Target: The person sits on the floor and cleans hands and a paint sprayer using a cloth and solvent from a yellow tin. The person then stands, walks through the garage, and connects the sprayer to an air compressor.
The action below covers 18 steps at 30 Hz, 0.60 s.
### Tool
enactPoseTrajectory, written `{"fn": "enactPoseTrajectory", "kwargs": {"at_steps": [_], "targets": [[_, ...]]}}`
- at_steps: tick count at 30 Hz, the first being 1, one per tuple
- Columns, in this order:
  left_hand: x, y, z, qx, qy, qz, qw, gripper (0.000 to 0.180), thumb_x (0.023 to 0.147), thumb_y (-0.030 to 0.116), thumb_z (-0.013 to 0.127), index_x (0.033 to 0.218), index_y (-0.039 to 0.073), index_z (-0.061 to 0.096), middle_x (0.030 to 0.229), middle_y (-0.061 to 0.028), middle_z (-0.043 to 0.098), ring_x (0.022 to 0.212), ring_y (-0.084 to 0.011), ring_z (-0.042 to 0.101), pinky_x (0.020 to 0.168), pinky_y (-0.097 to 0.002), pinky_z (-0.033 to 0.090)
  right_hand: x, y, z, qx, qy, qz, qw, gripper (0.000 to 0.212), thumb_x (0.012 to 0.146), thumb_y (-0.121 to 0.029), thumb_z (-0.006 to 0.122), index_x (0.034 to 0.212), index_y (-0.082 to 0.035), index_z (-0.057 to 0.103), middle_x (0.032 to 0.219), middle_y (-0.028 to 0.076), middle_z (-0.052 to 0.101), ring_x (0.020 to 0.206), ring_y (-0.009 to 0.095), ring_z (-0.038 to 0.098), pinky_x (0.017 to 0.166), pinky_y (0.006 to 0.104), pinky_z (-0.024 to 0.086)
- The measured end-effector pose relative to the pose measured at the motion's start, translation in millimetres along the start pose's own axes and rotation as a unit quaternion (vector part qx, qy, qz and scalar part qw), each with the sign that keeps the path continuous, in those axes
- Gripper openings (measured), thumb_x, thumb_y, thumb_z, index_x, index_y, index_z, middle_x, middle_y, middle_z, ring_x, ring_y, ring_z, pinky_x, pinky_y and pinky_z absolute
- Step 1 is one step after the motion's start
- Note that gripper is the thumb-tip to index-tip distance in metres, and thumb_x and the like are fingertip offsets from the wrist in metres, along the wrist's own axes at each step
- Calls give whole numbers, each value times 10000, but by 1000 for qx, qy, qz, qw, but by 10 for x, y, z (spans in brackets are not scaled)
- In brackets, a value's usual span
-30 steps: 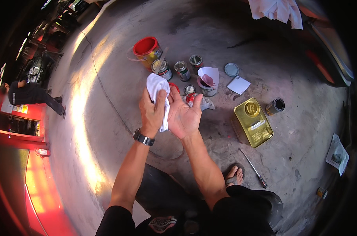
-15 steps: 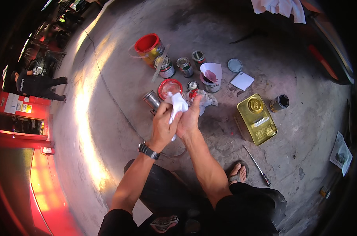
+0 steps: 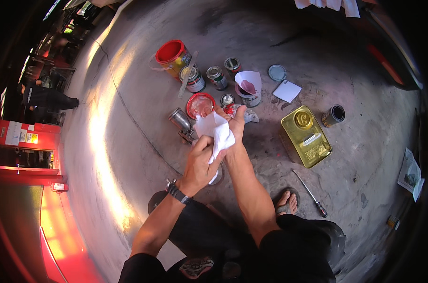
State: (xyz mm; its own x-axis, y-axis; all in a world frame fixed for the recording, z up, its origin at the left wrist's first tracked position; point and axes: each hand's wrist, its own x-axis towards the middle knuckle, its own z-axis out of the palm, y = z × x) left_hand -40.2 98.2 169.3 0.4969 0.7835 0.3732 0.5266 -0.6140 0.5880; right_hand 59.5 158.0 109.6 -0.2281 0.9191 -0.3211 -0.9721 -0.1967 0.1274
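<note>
The left hand (image 3: 199, 162) pinches a bunched white cloth (image 3: 217, 134), which juts past its fingers and lies over the palm of the right hand (image 3: 236, 127). The right hand is spread, thumb out; a spray gun (image 3: 180, 120) lies just beyond the left.

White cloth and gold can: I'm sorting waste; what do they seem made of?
White cloth: probably soft cotton-like fabric, matte, judging by its loose folds; fibre unclear. Gold can: likely sheet metal, glossy, since its embossed top shows bright highlights.
</note>
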Motion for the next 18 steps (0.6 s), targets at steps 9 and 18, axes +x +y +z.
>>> {"fn": "enactPoseTrajectory", "kwargs": {"at_steps": [9, 18], "targets": [[200, -214, -310, -25, 101, -164, 981, 295, 1002, 220, 593, 1004, -64, 673, 907, -147, 563, 781, -269, 585, 720, -369, 474, -93, -7, 114, 130, -176, 35, 975, 1050, 849, -858, 290, 1448, 1, 356, 1429, 219, 466, 1329, 376, 450, 1137, 485, 340], [179, -110, 74, -87, 144, -147, 975, 423, 1058, 310, 482, 1213, -64, 606, 1127, -155, 627, 1018, -240, 612, 888, -338, 471, 1, 300, 43, -336, -109, -156, 922, 1034, 912, -812, 131, 1591, -39, 27, 1658, 125, 99, 1527, 243, 96, 1221, 333, 104]]}}
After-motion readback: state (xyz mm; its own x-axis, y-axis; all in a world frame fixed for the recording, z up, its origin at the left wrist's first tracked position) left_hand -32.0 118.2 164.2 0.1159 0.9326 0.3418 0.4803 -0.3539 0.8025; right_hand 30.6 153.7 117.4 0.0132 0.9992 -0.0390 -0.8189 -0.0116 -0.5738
